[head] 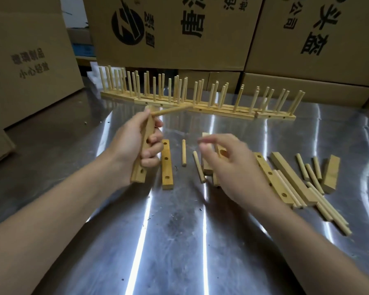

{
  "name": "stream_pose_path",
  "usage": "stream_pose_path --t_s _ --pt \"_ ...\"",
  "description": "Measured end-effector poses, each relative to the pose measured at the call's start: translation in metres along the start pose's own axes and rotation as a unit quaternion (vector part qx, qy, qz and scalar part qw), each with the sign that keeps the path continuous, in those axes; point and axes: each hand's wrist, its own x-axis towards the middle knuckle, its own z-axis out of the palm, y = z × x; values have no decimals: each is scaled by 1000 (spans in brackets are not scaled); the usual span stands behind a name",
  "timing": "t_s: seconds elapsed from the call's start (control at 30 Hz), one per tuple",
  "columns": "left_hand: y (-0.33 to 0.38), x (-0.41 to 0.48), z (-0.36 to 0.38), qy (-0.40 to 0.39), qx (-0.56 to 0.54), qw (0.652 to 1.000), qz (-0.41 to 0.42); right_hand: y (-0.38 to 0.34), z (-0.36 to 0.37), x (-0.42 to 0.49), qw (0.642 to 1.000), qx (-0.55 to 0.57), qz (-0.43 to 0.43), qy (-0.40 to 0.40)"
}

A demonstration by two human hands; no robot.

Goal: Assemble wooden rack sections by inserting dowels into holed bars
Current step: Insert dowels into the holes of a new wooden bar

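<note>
The left hand [141,143] is clenched around a pale wooden bar with drilled holes [139,173], held nearly upright above the bench's left middle. One round wooden dowel [168,110] sticks sideways out of the bar's top hole. The right hand [232,167] hovers over the middle of the bench with its fingers loosely curled and blurred, and it appears to be grasping nothing. The dowel looks slanted, not square to the bar, so it may be only partly seated. A push from here could wedge it crooked, or it could slip out because the bar has no support underneath. The loose dowels [183,152] lying just beside a flat holed bar [167,165] could roll on the slick surface if knocked, and so could the jumbled heap of bars and dowels [285,182] towards the right edge. The shiny, streaked metal bench [179,241] carries dark specks of grit. A row of finished rack sections [200,103] stands along the bench's far edge, with large printed cardboard boxes [168,33] stacked behind it.
</note>
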Motion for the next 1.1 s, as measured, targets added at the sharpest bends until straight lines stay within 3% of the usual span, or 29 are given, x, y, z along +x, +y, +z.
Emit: stream_pose_path --t_s 0.07,0.17,0.27,0.57,0.77,0.9,1.0,1.1 --pt "0 4 -5 15 -41 999 -2 9 8 -2 986 -154 -49 -46" --pt "-2 7 -7 28 -70 997 0 11 17 -3 964 -233 -71 -108" --pt "-6 9 -7 34 -79 996 -7 8 20 -3 952 -266 -87 -126" --pt "-12 8 -4 44 -74 996 -29 -1 17 -10 950 -279 -117 -72" --pt "-13 4 -1 51 -30 998 -6 -5 13 -10 964 -239 -117 -6" --pt "-14 4 0 41 -12 999 4 -7 0 -10 990 -66 -80 92" --pt "-15 3 2 17 -15 1000 2 -12 -3 -13 994 57 -63 67" --pt "-17 3 4 0 -17 1000 0 -15 -1 -17 994 83 -69 30"
